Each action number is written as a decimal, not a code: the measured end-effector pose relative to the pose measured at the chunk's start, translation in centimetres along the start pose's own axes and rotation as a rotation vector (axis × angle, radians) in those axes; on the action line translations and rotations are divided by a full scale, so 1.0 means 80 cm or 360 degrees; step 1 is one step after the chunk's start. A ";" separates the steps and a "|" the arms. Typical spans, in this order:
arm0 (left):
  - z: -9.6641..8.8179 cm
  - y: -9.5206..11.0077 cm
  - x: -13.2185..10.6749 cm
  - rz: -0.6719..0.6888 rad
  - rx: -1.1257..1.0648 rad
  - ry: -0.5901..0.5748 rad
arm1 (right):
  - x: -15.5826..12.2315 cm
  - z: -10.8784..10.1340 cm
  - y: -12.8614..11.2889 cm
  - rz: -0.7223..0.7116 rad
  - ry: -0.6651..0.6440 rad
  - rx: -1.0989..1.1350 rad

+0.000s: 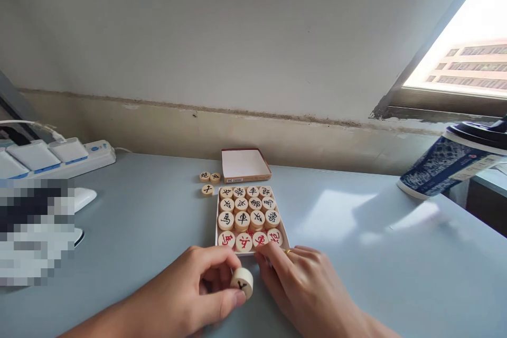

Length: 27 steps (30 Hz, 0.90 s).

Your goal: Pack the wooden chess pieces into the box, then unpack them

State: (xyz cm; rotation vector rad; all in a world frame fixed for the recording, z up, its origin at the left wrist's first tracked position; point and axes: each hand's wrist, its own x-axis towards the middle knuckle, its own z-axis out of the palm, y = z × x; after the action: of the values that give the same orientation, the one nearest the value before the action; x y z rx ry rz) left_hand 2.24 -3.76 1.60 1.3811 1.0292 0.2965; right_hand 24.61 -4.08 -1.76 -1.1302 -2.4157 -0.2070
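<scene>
Between the thumb and index finger of my left hand [209,288] is a round xiangqi piece [242,282] with a black character, held tilted in front of the box. My right hand [297,280] is at the front edge of the shallow white box [217,222]; its index fingertip and thumb close on the rim beside a red piece [260,239]. Rows of stacked pieces fill the box, with black characters on top at the back and middle. The front row shows red characters and sits lower. Several more pieces, such as this one [207,190], lie left of the box.
Behind the box the box lid [244,165] rests with its white inside up. A power strip [95,153] with plugged-in white adapters stands at the left, near a partly blurred white object [35,253]. At the right is a tilted blue paper cup [431,163] with a black lid. A wall closes off the back.
</scene>
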 end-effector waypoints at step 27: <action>-0.005 -0.012 0.007 0.0063 -0.0066 -0.0027 | 0.003 -0.018 0.001 -0.0117 -0.0113 0.1381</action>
State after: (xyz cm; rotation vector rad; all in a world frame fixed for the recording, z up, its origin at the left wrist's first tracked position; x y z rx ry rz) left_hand 1.86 -3.32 0.56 1.3658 0.9779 0.3329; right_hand 25.00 -4.34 -0.38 -0.6386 -2.2033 0.7953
